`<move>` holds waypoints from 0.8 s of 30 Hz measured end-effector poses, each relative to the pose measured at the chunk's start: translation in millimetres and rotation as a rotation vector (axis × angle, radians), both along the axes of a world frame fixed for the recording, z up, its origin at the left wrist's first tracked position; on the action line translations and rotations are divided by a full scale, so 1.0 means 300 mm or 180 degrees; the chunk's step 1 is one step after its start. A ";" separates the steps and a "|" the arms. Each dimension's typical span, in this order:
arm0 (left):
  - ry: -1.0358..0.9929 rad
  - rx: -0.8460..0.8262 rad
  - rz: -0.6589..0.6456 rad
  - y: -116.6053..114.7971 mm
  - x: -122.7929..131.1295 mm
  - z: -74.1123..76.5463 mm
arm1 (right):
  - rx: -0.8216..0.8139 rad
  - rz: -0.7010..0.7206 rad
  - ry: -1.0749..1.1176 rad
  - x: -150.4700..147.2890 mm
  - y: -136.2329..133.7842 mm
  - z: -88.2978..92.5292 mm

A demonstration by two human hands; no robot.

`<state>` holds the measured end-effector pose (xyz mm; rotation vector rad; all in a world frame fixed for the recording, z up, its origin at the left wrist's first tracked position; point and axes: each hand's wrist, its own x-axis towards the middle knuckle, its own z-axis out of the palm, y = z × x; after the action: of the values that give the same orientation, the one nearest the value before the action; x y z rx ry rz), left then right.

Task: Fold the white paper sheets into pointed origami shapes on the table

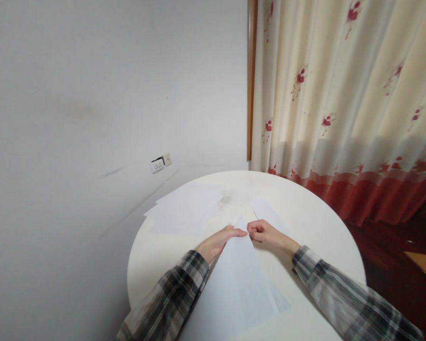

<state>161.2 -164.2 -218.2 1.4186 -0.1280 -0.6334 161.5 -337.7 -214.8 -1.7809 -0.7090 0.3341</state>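
Observation:
A white sheet of paper (236, 289) stretches from the near side of the round table towards its middle, narrowing to a point at the far end. My left hand (217, 241) grips it near that tip, thumb on top and the other fingers hidden beneath. Right beside the thumb, my right hand (265, 233) is closed with the fingers curled, pinching at the sheet's right edge; the exact contact is too small to make out. A smaller piece of white paper (269, 211) lies flat just beyond the right hand.
The white round table (326, 251) stands near a pale wall (110, 94) with a socket (157, 166). Several overlapping white sheets (188, 208) lie at its far left, slightly past the edge. A flowered curtain (341, 85) hangs behind on the right.

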 end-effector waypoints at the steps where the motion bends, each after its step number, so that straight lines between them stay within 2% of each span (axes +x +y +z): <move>1: -0.0010 0.0002 0.0005 0.001 0.001 0.001 | 0.0014 0.0016 0.0003 0.000 -0.001 0.001; 13: 0.0033 -0.0083 0.0057 -0.004 -0.004 -0.010 | 0.0017 -0.0169 -0.0015 -0.005 0.009 0.009; 21: 0.0166 -0.0156 -0.0012 -0.004 -0.004 -0.010 | 0.0017 -0.0104 -0.0018 0.008 0.010 -0.002; 24: 0.0057 -0.0199 -0.0049 0.002 -0.007 -0.002 | -0.0142 -0.0435 -0.0392 0.058 -0.025 -0.015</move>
<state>158.9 -163.8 -218.9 1.3526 -0.1436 -0.6494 178.9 -345.1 -219.4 -1.8937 -0.6662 0.1503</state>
